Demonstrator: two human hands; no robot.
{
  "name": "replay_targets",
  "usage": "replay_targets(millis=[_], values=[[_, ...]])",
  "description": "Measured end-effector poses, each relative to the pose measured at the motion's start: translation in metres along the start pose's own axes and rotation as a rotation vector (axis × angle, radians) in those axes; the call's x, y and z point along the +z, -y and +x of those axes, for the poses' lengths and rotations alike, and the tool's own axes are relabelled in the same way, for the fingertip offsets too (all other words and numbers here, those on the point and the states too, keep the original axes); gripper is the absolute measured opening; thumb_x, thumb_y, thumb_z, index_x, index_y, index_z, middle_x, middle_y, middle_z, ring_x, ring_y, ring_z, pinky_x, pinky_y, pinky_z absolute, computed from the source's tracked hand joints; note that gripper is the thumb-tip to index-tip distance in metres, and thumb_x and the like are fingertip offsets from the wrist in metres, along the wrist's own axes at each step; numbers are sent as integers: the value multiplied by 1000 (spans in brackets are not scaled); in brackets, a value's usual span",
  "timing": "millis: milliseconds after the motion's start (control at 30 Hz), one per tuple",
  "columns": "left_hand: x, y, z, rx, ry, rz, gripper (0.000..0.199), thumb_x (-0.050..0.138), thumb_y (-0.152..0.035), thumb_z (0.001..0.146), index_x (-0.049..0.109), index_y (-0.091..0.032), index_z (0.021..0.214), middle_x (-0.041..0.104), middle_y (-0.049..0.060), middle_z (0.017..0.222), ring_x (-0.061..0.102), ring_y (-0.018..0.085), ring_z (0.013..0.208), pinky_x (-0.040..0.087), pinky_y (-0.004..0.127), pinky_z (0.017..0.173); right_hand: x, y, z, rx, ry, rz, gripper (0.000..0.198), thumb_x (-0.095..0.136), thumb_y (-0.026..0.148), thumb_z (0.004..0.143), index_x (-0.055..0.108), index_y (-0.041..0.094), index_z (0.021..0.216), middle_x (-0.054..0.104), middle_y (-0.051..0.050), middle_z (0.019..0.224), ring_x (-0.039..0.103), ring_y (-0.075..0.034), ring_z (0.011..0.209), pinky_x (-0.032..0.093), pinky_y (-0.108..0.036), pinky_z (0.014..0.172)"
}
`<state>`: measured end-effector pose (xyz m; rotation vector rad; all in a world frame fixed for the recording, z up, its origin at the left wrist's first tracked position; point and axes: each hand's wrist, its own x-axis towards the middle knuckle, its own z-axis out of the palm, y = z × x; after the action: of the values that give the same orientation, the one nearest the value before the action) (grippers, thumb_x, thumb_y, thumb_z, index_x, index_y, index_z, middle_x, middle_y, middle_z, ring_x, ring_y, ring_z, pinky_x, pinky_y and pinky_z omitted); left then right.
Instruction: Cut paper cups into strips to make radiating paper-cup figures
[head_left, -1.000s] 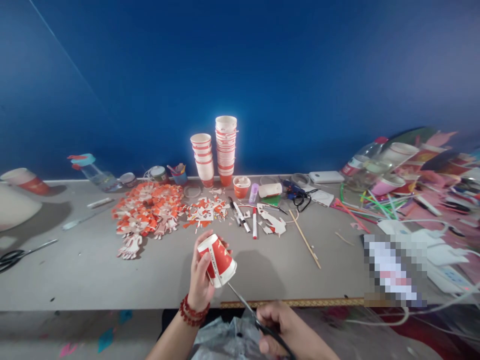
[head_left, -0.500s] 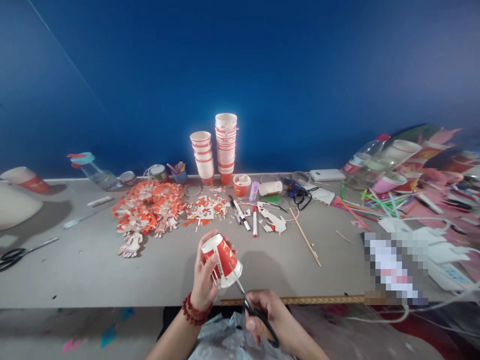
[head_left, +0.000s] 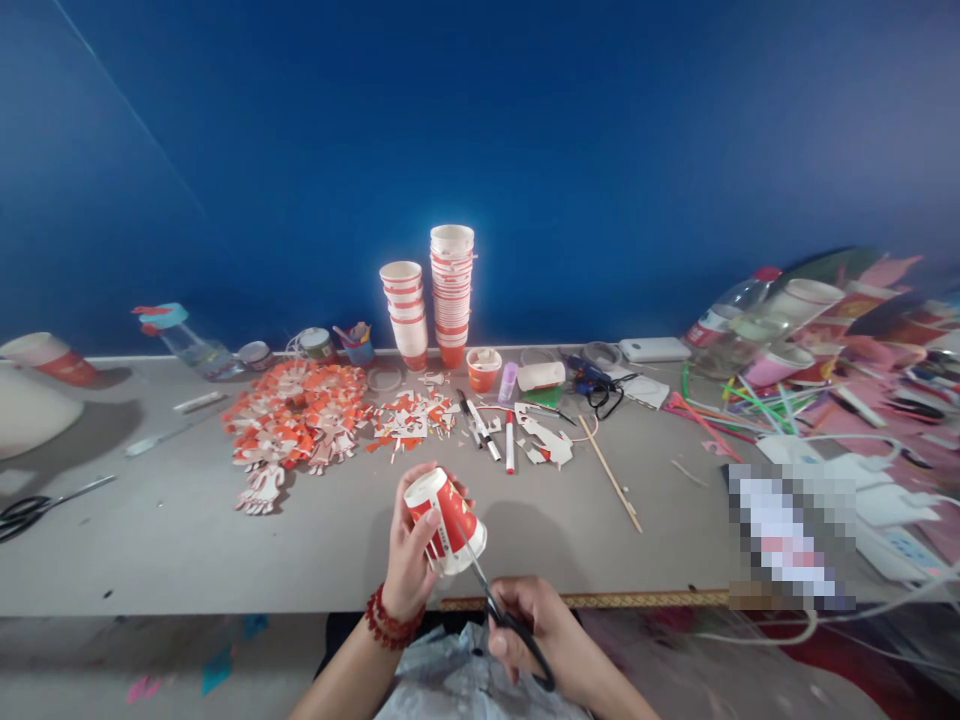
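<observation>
Tilted over the table's front part is a red and white paper cup, its base toward the upper left and its rim toward me. My left hand is wrapped round the cup from the left, with fingertips showing behind it. Black-handled scissors are in my right hand, fingers closed about the handles. Their blades reach up to the cup's rim and lie against its side; whether both blades are on the same side of the wall I cannot tell.
Two stacks of paper cups stand by the blue wall. Left of them lies a pile of cut paper pieces, beside small scraps. Markers and a wooden stick lie ahead; another pair of scissors is far left.
Almost nothing differs. The cup has shifted very slightly to the right, and both hands keep their hold.
</observation>
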<state>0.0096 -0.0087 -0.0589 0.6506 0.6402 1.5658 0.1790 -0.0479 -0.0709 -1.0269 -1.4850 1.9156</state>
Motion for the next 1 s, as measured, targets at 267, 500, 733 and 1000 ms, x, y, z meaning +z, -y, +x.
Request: replay_targets(millis=[267,500,733,1000], values=[[0,-1,1,-7,-9,28,38,68,-30,81,55,-27,117,65,7,106,65,23,94,54,41,86,0,3,1,0,-3,-27,64,62,79,64,47,17,63,49,4,53,44,-8,43,28,-18,42],[-1,-1,2,-19,4,24,36,67,-29,83,55,-26,117,64,7,106,65,23,95,54,42,86,0,1,1,-2,-17,-35,63,60,79,65,46,18,62,43,6,49,41,-7,41,28,-18,40],[-3,0,1,-32,7,6,35,67,-28,83,55,-25,116,65,8,105,65,23,95,54,41,87,4,-3,1,-7,-81,-73,64,57,80,67,42,19,59,36,8,47,37,-6,38,26,-18,39],[-8,2,7,-28,30,-17,21,61,-35,86,57,-23,102,65,7,105,65,23,95,54,37,81,6,1,-1,-8,-83,-94,68,53,85,64,41,19,57,37,8,46,36,-5,37,25,-18,38]])
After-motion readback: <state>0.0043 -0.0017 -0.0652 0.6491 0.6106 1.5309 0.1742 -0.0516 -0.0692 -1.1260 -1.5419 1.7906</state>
